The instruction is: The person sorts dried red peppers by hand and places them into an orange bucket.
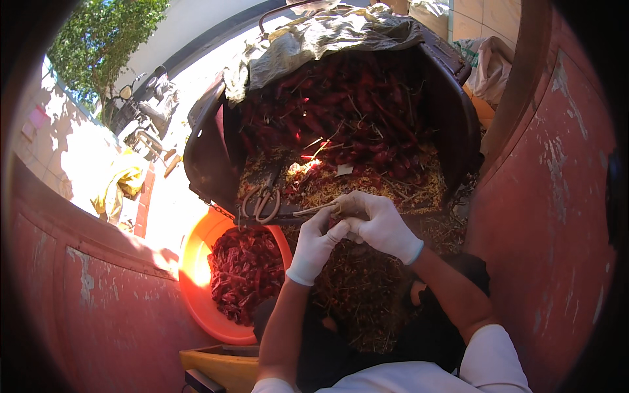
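My left hand (318,245) and my right hand (381,223), both in white knit gloves with pale blue cuffs, meet fingertip to fingertip. A small reddish thing, seemingly a piece of dried chili, is pinched between them, mostly hidden by the fingers. From the right fingers a thin tan stick-like piece (314,210) points left. Just beyond, a large dark container (454,115) lies open toward me, heaped with dried red chili peppers (363,103). Yellow seeds (339,191) and stems cover its front ledge. Scissors (263,204) with looped tan handles rest on the ledge's left end.
An orange plastic basin (199,299) with red chili pieces (248,275) stands to the left below the ledge. A woven sack (314,42) drapes over the container's top. Stems and seeds litter the floor (363,304). Peeling red panels (550,206) flank both sides; a yellow wooden stool (221,361) is lower left.
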`<state>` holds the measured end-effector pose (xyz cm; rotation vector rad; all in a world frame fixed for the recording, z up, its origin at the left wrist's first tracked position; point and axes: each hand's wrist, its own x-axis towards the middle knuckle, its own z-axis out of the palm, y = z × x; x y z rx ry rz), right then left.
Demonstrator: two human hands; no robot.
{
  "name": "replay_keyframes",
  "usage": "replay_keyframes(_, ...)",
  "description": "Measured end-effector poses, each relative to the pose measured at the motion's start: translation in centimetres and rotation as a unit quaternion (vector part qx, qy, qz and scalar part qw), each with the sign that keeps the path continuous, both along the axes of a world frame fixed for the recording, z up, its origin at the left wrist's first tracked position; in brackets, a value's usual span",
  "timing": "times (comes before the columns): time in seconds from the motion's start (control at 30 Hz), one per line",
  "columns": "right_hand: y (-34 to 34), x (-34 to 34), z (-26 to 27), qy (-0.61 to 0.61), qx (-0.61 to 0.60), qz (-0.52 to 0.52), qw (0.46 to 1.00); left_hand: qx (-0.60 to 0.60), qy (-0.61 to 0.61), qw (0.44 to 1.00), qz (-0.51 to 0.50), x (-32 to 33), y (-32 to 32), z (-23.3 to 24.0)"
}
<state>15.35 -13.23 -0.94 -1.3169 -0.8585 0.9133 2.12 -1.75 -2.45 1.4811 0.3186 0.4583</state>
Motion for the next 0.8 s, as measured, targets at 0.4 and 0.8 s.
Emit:
replay_keyframes(0.4,0.4,-0.7,-1.2,-0.318,0.026,-0.131,0.939,0.364,0.191,0.91,0.059,0.0,0.0,-1.7)
replay_keyframes(0.8,0.7,-0.7,-0.7,-0.171,0.019,-0.139,0.975,0.344,0.119,0.929,0.061,-0.5,0.6,-2.5)
